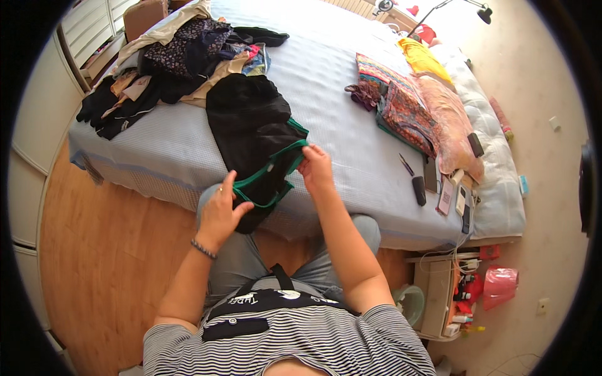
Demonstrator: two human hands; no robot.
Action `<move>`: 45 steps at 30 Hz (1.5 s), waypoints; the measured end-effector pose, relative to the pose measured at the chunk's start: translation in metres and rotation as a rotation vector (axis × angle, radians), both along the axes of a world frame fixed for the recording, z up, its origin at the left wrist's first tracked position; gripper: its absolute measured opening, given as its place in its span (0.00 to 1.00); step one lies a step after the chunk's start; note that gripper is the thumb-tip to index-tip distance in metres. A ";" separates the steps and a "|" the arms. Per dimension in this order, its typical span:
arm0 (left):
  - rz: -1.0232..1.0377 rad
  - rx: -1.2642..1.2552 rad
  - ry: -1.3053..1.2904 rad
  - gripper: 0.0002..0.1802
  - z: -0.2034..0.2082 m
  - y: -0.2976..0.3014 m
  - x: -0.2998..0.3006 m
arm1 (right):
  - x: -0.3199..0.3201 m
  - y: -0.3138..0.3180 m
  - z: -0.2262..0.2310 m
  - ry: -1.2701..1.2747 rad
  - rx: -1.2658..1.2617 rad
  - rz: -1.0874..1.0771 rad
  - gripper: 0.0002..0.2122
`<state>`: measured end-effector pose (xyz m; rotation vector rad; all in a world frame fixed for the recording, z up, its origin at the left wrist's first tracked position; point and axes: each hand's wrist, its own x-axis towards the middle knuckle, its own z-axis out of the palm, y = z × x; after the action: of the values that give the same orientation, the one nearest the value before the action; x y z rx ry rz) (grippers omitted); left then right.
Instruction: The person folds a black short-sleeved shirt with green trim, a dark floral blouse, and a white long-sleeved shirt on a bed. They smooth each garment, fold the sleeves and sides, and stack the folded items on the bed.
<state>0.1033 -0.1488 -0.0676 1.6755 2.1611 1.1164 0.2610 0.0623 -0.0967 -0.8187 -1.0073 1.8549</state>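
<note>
A black garment with green trim (248, 119) is spread over the near edge of the bed, its lower end hanging down in front of my knees. My right hand (316, 169) pinches the green trim at the garment's right side. At its left side is my left hand (218, 216), thumb and fingers apart, touching or very near the green edging. A dark beaded bracelet (204, 249) is on my left wrist. The green-trimmed openings lie between my two hands.
A heap of mixed clothes (182, 62) lies on the bed's far left. Folded patterned fabrics (407, 113) are on the right, near pillows. Phones (446, 195) and a pen (406, 165) lie at the bed's right front. A bedside drawer unit (433, 294) stands below.
</note>
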 end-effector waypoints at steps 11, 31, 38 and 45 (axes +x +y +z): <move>-0.061 0.047 0.203 0.17 -0.053 0.033 -0.004 | 0.079 -0.001 0.016 -0.022 -0.114 -0.090 0.07; -0.179 0.036 0.366 0.18 0.126 -0.007 -0.050 | 0.096 0.027 0.167 -0.128 0.843 -0.251 0.08; -0.133 0.567 -0.438 0.10 0.286 0.021 -0.179 | 0.133 -0.008 0.348 -0.224 0.992 0.149 0.12; -0.235 0.610 -0.294 0.14 0.370 0.005 -0.196 | 0.175 -0.015 0.436 -0.330 1.301 -0.397 0.05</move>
<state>-0.0931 -0.1436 0.3026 1.7677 1.4805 1.9293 0.4355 0.0469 0.3390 -0.4239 -1.7579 0.4621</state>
